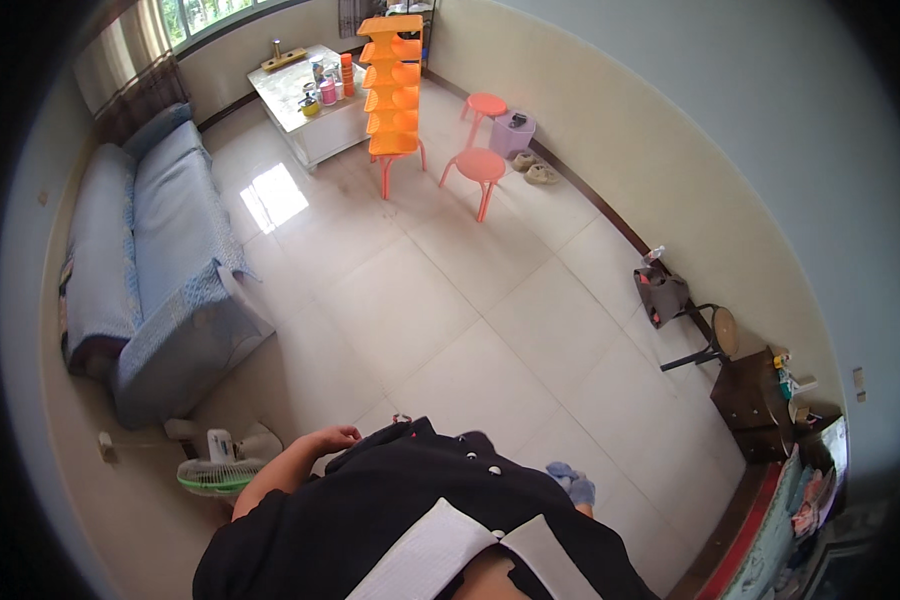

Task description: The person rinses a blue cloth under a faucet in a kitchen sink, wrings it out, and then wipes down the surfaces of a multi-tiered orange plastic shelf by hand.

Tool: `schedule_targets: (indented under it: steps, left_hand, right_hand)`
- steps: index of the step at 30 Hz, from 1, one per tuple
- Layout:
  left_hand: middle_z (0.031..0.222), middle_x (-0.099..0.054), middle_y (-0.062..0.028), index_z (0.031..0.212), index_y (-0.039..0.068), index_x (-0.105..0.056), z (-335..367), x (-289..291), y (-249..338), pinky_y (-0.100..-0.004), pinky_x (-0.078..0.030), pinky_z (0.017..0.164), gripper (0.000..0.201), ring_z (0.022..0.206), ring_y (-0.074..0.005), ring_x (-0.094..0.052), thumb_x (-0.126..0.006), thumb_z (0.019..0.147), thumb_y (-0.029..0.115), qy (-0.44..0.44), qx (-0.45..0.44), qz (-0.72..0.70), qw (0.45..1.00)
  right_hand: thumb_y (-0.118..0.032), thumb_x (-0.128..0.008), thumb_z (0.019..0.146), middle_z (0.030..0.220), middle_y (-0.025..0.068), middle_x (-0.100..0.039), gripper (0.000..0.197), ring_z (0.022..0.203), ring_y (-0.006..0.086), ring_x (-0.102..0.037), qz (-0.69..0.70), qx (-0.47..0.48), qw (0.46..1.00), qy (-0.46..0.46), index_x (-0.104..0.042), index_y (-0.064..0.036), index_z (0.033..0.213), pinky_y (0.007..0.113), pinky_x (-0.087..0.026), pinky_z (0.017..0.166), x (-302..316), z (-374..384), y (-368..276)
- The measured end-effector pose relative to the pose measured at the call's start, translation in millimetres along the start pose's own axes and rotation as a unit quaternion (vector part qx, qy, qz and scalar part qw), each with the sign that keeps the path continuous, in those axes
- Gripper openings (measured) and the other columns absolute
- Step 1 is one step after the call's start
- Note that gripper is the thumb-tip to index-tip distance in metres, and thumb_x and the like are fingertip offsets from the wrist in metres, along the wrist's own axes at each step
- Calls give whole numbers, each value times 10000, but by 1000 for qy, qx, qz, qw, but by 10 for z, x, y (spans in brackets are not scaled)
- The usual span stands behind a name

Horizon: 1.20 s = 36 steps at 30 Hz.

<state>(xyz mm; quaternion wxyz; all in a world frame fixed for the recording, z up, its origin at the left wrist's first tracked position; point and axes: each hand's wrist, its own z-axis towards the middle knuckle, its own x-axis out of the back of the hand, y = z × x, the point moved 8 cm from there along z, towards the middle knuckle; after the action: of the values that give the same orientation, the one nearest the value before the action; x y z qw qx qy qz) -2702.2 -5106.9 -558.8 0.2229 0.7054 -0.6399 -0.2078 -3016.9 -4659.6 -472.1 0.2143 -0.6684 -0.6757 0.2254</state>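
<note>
My left hand (338, 439) is beside the front of my black shirt (420, 500), with its fingers loosely bent and nothing visible in them. Part of the fingers is hard to make out against the dark cloth. Low on my right side, a crumpled blue-grey cloth (570, 482) shows past the shirt. It is bunched at the end of my right forearm (584, 510), and my right hand is closed on it, mostly covered by its folds. Both arms hang low, close to my body.
A fan (220, 470) stands by my left arm, near a sofa (185, 230) under blue covers. Ahead are an orange shelf rack (392, 90), red stools (480, 165) and a white table (305, 125). On the right are a round-seated stool (724, 332) and a dark cabinet (755, 405).
</note>
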Motion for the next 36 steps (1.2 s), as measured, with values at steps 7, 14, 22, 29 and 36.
schedule_targets:
  steps: [7, 14, 22, 29, 36]
  left_hand:
    - [929, -637, -35, 1017, 75, -629, 1025, 574, 571, -303, -464, 760, 313, 886, -133, -559, -685, 756, 238, -31, 48, -90, 994]
    - [920, -651, -43, 1040, 67, -641, 1665, 1144, 2160, -317, -480, 736, 349, 840, -143, -584, -698, 739, 235, -15, 115, -19, 993]
    - [861, -659, -18, 960, 47, -677, 2357, 1895, 3255, -302, -470, 751, 227, 800, -122, -575, -661, 755, 141, -48, 52, -92, 993]
    - [993, -658, -66, 1064, 69, -635, 2938, 2606, 4344, -358, -470, 861, 327, 913, -188, -611, -634, 793, 254, -89, 159, -145, 973]
    - [1001, -655, -73, 1012, 78, -650, 3635, 2936, 5039, -420, -467, 844, 308, 943, -199, -597, -599, 806, 301, -92, 125, -225, 962]
  right_hand:
    - [-151, -468, 769, 644, 83, -534, 139, 401, 188, -357, -83, -46, 994, 45, -573, -65, 742, 298, -280, 327, -421, 919, -749]
    - [-142, -489, 748, 656, 94, -552, 120, 390, 197, -344, -130, -77, 988, 20, -573, -60, 723, 297, -262, 320, -1450, 1860, -2266]
    - [-150, -444, 816, 645, 80, -536, 171, 447, 162, -399, -11, -83, 951, -298, -544, -69, 703, 260, -268, 353, -4230, 2725, -4237]
    - [-137, -509, 741, 540, 67, -446, 141, 429, 170, -386, -124, -74, 981, -129, -506, -53, 628, 284, -257, 357, -4933, 3419, -5087]
    - [-63, -527, 713, 566, 95, -523, 109, 455, 226, -481, -425, 70, 901, -56, -568, -4, 632, 300, -399, 433, -5065, 4814, -6139]
